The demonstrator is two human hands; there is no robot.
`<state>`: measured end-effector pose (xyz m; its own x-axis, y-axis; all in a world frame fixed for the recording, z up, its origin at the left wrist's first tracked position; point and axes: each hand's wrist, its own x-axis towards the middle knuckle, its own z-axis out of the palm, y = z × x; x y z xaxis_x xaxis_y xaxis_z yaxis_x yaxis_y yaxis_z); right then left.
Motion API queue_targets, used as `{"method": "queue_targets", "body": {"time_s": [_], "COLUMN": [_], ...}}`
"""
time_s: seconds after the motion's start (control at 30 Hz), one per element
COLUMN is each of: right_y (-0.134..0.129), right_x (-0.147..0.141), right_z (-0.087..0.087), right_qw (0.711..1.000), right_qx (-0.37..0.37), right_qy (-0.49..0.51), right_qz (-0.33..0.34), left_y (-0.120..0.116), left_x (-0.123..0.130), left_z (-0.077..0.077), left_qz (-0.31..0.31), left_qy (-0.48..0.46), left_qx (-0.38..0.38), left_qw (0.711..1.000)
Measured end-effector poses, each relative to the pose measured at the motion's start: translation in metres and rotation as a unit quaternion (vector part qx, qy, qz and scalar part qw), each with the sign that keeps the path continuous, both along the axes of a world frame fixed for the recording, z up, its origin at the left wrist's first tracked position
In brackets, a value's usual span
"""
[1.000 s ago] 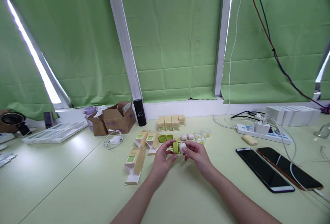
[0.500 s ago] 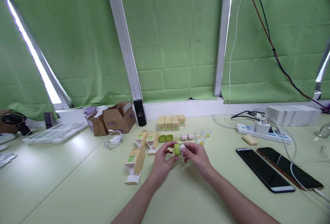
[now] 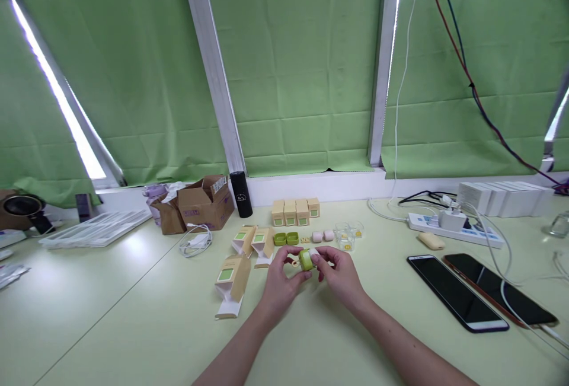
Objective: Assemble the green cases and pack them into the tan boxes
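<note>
Between my hands, just above the table, is a small green piece [image 3: 306, 260] with a white part on its right end. My left hand [image 3: 284, 282] is closed around the green piece from the left. A small cream ring [image 3: 295, 263] shows at that end, by the left fingers. My right hand [image 3: 340, 273] pinches the white end, its fingertips covering much of it. Beyond the hands lie two square green cups [image 3: 286, 238], small yellowish rings [image 3: 304, 239], two pale pink cylinders [image 3: 323, 236] and several clear cups [image 3: 347, 236] with yellow spots inside.
Opened tan cartons [image 3: 234, 276] lie left of my hands, and several closed tan boxes [image 3: 296, 212] stand behind. Two phones [image 3: 457, 294], a power strip [image 3: 456, 230] and loose cables are at the right. A cardboard box [image 3: 205, 202] and black bottle [image 3: 240, 194] stand back left.
The green piece has tilted and shifted slightly left between my fingers. The cream ring at its left end shows more clearly. Things on the table have stayed put.
</note>
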<state>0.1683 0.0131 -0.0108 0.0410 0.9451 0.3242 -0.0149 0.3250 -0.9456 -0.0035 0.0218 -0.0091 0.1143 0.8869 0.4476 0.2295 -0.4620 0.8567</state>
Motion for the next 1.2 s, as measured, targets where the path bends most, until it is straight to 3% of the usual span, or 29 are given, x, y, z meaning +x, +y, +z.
{"method": "queue_targets", "body": {"time_s": [0.37, 0.9, 1.2], "right_y": [-0.0007, -0.0013, -0.0035], "right_x": [-0.0026, 0.0007, 0.0005], "right_z": [0.0007, 0.0008, 0.0033], "right_qw": [0.999, 0.999, 0.999], "right_qx": [-0.010, 0.013, 0.012], "right_qy": [0.030, 0.039, 0.031], "right_qz": [0.023, 0.031, 0.025], "left_y": [-0.0022, -0.0061, -0.0044], "left_x": [0.0029, 0.0042, 0.0026], "left_z": [0.0014, 0.0091, 0.0056], "left_qz": [0.012, -0.027, -0.031], "left_qy": [-0.001, -0.040, -0.028], "left_qx": [-0.001, -0.010, -0.005], "left_qw": [1.000, 0.999, 0.999]}}
